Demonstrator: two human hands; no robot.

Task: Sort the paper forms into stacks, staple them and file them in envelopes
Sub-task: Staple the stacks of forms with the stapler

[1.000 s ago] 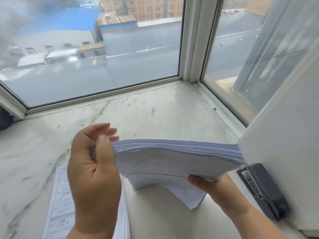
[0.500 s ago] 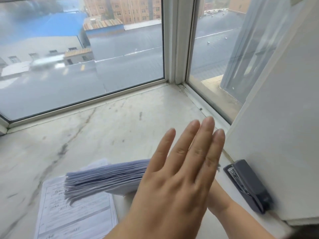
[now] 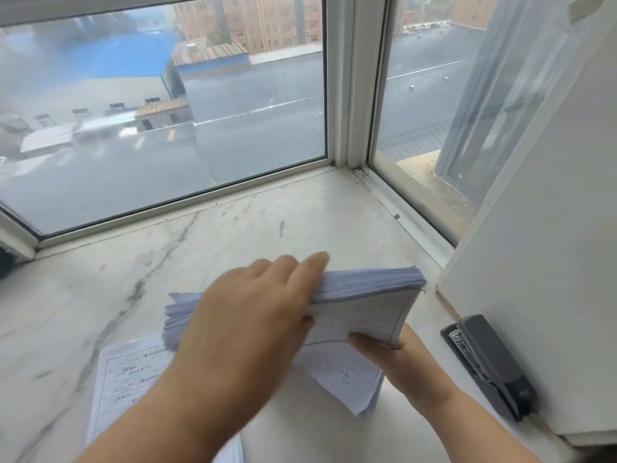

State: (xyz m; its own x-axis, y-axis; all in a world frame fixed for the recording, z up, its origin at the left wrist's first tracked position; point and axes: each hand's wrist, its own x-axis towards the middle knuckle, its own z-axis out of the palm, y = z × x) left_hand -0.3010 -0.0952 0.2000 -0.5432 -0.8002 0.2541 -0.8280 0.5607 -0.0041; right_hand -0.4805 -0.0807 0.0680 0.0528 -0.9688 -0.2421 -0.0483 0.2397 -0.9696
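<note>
A thick stack of paper forms (image 3: 370, 289) is held above the marble sill. My right hand (image 3: 397, 359) grips it from below at its right end, thumb on the near face. My left hand (image 3: 253, 315) lies across the top of the stack, fingers stretched over the upper edge; it is blurred. A few loose sheets (image 3: 347, 379) hang down from the stack's underside. A separate printed form (image 3: 130, 379) lies flat on the sill at the lower left, partly under my left forearm.
A black stapler (image 3: 490, 362) lies on the sill at the right, against a white wall panel (image 3: 551, 262). The marble sill (image 3: 167, 255) is bounded by window frames at the back and right.
My left hand has come down from a raised, flat pose onto the top of the stack. The stack has shifted to the right and now shows its near face.
</note>
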